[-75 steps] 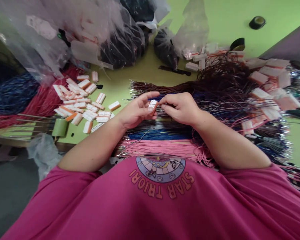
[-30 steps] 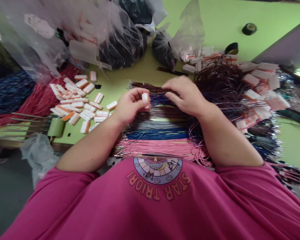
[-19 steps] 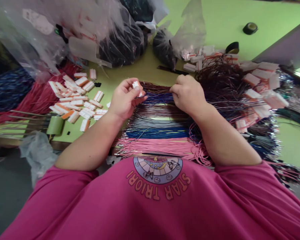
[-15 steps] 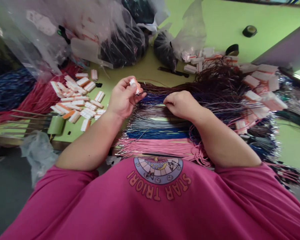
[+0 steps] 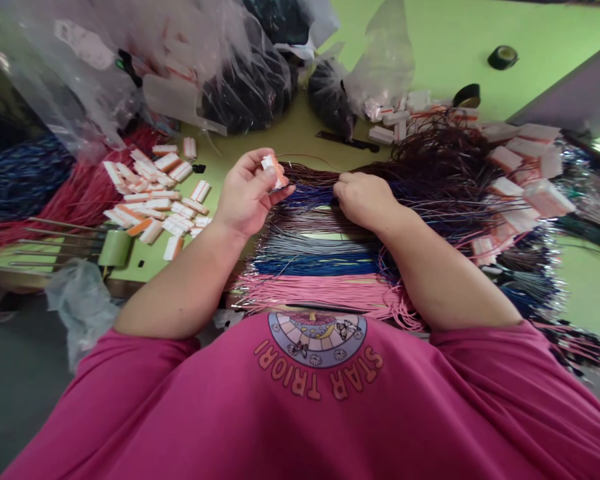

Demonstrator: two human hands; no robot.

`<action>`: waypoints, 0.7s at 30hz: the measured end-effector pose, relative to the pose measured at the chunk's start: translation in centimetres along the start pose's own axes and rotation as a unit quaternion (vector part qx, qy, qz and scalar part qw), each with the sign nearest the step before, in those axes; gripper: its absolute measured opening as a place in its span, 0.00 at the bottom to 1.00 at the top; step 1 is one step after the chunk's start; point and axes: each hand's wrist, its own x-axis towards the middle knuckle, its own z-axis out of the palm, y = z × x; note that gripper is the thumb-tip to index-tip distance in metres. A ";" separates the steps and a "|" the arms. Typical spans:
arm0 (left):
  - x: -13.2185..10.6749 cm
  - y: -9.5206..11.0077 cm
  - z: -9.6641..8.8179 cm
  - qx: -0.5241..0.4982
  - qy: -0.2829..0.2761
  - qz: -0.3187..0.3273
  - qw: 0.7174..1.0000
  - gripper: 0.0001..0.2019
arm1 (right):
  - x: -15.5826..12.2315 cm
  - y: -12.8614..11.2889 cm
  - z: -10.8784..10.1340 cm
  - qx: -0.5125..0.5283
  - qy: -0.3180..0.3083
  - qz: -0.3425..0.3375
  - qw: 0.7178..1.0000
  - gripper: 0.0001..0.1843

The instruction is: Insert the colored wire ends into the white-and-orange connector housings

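My left hand is closed around a white and orange connector housing, held up between thumb and fingers. To its right, my right hand is closed with its fingers curled down over the wires; what it pinches is hidden. Beneath both hands lie rows of cut wires: dark brown wires at the back, then purple-blue, grey, blue wires and pink wires nearest me. Shiny metal ends show along their left side.
Loose connector housings are piled at the left, beside a green cylinder with metal rods. Housings with wires attached lie at the right. Clear plastic bags stand at the back, with tape rolls at back right.
My right hand has moved slightly right and up, toward the brown wires. The left hand still holds the connector housing in nearly the same spot.
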 end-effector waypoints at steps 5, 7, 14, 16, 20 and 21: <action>0.1 -0.3 -0.1 -0.006 -0.011 0.001 1.000 0.19 | 0.3 -0.3 0.0 -0.007 -0.016 -0.010 1.000 0.22; 0.1 -0.3 -0.1 -0.013 -0.006 -0.001 1.000 0.21 | 0.2 -0.3 0.0 -0.001 -0.010 -0.012 1.000 0.22; -0.1 0.0 0.0 -0.012 0.005 -0.018 1.000 0.22 | -0.1 0.3 -0.7 0.108 0.020 0.053 0.993 0.19; -0.2 0.0 0.0 -0.012 0.002 -0.015 1.000 0.21 | -0.1 0.5 -0.9 0.160 0.014 0.047 0.986 0.21; 0.0 0.3 -0.3 0.009 -0.002 -0.001 1.000 0.20 | -0.4 1.8 -1.5 0.229 0.021 0.007 0.973 0.20; 0.1 0.4 -0.4 0.014 0.002 0.001 1.000 0.20 | -0.7 2.4 -1.8 0.239 0.023 0.000 0.971 0.20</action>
